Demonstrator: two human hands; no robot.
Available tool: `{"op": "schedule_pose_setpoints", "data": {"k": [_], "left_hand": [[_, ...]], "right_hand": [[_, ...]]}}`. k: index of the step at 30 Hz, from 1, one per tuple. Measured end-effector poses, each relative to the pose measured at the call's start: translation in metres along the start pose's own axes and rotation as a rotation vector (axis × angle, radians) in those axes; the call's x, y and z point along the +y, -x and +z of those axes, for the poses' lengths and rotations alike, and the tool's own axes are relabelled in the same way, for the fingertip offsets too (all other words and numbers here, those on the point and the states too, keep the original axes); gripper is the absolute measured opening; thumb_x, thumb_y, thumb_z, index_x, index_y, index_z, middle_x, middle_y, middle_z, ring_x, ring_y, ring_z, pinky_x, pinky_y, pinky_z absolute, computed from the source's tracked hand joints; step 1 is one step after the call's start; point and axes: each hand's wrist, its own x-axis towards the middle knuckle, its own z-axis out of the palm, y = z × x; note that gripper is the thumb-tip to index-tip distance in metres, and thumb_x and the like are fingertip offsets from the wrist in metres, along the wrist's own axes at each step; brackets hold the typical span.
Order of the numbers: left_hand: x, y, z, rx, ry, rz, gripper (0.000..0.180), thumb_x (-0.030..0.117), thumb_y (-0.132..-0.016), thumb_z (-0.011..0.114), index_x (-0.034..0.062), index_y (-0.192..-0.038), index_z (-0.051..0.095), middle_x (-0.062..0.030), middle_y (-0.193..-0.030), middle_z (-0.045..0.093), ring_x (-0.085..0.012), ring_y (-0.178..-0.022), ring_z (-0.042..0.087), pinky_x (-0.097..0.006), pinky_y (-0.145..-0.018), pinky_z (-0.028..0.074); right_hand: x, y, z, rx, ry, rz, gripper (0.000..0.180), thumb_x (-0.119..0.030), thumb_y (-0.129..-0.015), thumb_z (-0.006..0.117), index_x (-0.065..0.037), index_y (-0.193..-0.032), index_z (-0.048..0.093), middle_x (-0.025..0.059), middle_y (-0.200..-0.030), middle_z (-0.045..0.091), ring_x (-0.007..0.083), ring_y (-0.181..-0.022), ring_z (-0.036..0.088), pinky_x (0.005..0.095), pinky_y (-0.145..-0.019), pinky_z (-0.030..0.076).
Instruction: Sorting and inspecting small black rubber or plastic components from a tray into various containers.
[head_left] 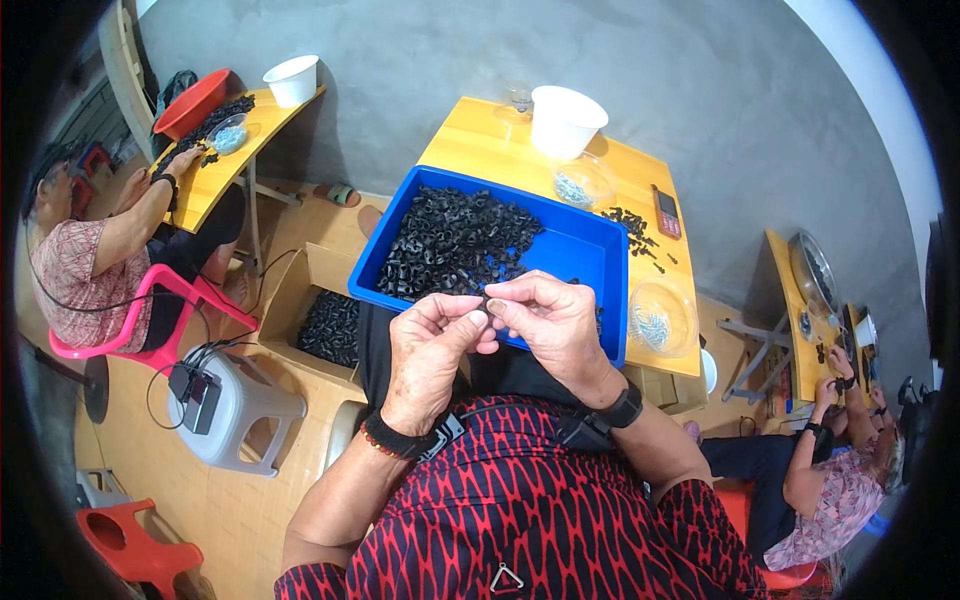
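Note:
Fingertip to fingertip, my left hand (428, 345) and my right hand (556, 328) meet over the near edge of a blue plastic tray (575, 255). Both are closed in a pinch around a small black plastic part (487, 298), mostly covered by the fingers. Heaped in the tray's left and middle are many black ring-shaped plastic pieces (450, 235). To the right of the tray, a clear round bowl (662, 318) holds silvery screws (652, 328). Farther back, a second clear bowl (583, 180) holds more screws. Loose black parts (635, 232) lie between the bowls.
The yellow table (470, 130) carries a white bucket (566, 120) and a red phone (666, 213). A cardboard box (285, 325) of black pieces stands left of my legs, near a grey stool (235, 410). Co-workers sit at tables to the left (115, 240) and right (835, 490).

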Motion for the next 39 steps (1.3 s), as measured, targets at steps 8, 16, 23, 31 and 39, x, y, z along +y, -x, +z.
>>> {"op": "schedule_pose_setpoints", "data": {"k": [8, 16, 23, 31, 39], "left_hand": [[-0.002, 0.0, -0.001, 0.005, 0.019, 0.002, 0.012, 0.0, -0.093, 0.065, -0.0026, -0.104, 0.062, -0.014, -0.092, 0.071, -0.018, -0.076, 0.071, -0.031, -0.07, 0.062], [-0.004, -0.001, -0.001, 0.006, -0.001, -0.002, 0.013, -0.001, -0.093, 0.064, -0.0026, -0.106, 0.063, -0.0143, -0.094, 0.071, -0.0187, -0.077, 0.071, -0.033, -0.072, 0.062], [-0.009, -0.002, -0.007, -0.023, 0.009, -0.018, 0.011, 0.005, -0.094, 0.065, -0.0019, -0.103, 0.064, -0.013, -0.093, 0.071, -0.0182, -0.077, 0.071, -0.033, -0.073, 0.062], [-0.008, -0.004, -0.008, -0.018, 0.085, -0.075, 0.009, 0.006, -0.093, 0.065, -0.0027, -0.096, 0.064, -0.0096, -0.089, 0.069, -0.0129, -0.071, 0.065, -0.026, -0.066, 0.056], [-0.007, 0.001, 0.002, 0.01, -0.076, -0.02, 0.01, 0.007, -0.093, 0.066, -0.0026, -0.096, 0.065, -0.0064, -0.09, 0.069, -0.0096, -0.08, 0.063, -0.023, -0.074, 0.052]], "right_hand": [[0.0, 0.002, 0.0, -0.017, 0.023, -0.031, 0.016, 0.005, -0.088, 0.066, 0.005, -0.103, 0.071, 0.0077, -0.091, 0.067, 0.0086, -0.078, 0.064, 0.0215, -0.067, 0.053], [0.002, 0.0, 0.004, 0.015, 0.069, -0.11, 0.009, 0.003, -0.088, 0.067, 0.002, -0.096, 0.071, 0.0077, -0.086, 0.065, 0.0105, -0.075, 0.062, 0.0231, -0.065, 0.051], [-0.002, 0.003, 0.003, 0.031, 0.297, -0.238, 0.011, 0.003, -0.086, 0.068, 0.001, -0.096, 0.072, 0.0084, -0.088, 0.064, 0.0125, -0.074, 0.063, 0.0239, -0.063, 0.051], [-0.021, 0.003, -0.008, -0.155, 0.315, -0.046, 0.037, -0.008, -0.082, 0.075, 0.002, -0.116, 0.064, 0.0108, -0.093, 0.062, 0.0178, -0.075, 0.064, 0.0292, -0.066, 0.053], [-0.017, -0.005, -0.007, -0.299, 0.783, -0.28, 0.039, -0.014, -0.077, 0.076, 0.002, -0.109, 0.063, 0.0182, -0.09, 0.063, 0.0356, -0.077, 0.064, 0.0424, -0.066, 0.053]]}}
